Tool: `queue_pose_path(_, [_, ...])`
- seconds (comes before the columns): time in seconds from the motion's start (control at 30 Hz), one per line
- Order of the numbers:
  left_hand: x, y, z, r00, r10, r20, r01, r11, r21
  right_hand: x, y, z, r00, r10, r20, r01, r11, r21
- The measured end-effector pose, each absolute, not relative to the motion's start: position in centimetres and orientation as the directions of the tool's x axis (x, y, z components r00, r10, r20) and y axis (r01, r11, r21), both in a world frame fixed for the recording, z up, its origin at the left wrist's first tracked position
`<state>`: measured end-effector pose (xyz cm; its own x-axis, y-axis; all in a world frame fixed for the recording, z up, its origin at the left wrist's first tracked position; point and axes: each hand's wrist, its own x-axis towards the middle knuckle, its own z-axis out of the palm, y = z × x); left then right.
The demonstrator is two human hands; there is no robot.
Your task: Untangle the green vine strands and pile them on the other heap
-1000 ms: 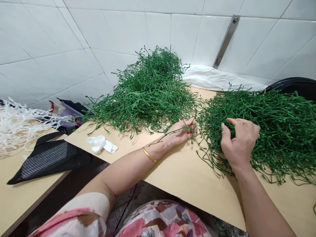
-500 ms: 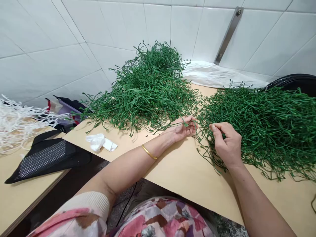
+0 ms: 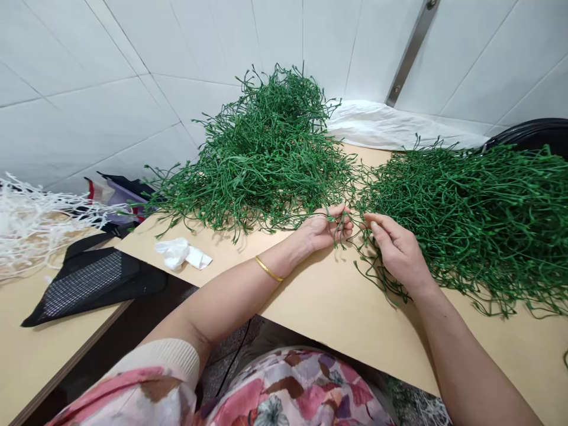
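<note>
My left hand (image 3: 331, 228) lies palm up on the table, its fingers curled around a few thin green plastic stems (image 3: 341, 222) with small bud-like tips. Close by on the right, my right hand (image 3: 394, 245) has thumb and forefinger brought together, pointing at the left fingers. Whatever is between those two fingertips is too small to make out. Behind the left hand rises a tall tangled heap of the same green stems (image 3: 266, 154). A second wide pile of green stems (image 3: 479, 219) spreads beyond and to the right of my right hand.
Crumpled white tissue (image 3: 181, 254) lies on the tan tabletop (image 3: 337, 302). On the left, a side table (image 3: 39, 361) bears white strands (image 3: 39, 225) and a black mesh piece (image 3: 89, 284). White sheeting (image 3: 377, 127) and a black round object (image 3: 532, 133) are by the tiled wall.
My right hand has shifted left, closer to my left hand. The stems at my left fingers now hang lower across them. The camera view has tilted slightly.
</note>
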<state>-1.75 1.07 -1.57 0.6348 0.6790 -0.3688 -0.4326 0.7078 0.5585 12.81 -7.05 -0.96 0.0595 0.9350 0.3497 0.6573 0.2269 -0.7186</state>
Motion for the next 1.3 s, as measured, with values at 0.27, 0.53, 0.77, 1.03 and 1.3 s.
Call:
queue_pose_path(0.27, [-1.3, 0.8, -1.9, 0.605, 0.749, -0.272, -0.402, 0.581, 0.708, 12.7, -7.5, -0.3, 0.036, 0.941, 0.337, 0.684, 0.223, -0.695])
queue_pose_path(0.53, [-1.1, 0.1, -1.9, 0.533, 0.825, -0.186, -0.378, 0.429, 0.821, 12.5, -7.7, 0.1, -0.01, 0.961, 0.278, 0.672, 0.212, -0.71])
queue_pose_path(0.77, [-0.9, -0.4, -2.2, 0.59, 0.791, -0.159, -0.36, 0.435, 0.825, 11.7, -7.8, -0.1, 0.044, 0.959, 0.279, 0.694, 0.171, -0.699])
queue_pose_path(1.03, [-0.3, -1.1, -1.7, 0.691, 0.68, -0.245, -0.52, 0.704, 0.484, 11.1, -8.0, 0.0, 0.049, 0.952, 0.301, 0.694, 0.184, -0.696])
queue_pose_path(1.3, [-0.7, -0.6, -1.8, 0.655, 0.671, -0.348, -0.559, 0.74, 0.375, 10.8, -7.8, -0.3, -0.146, 0.926, 0.349, 0.827, 0.308, -0.47])
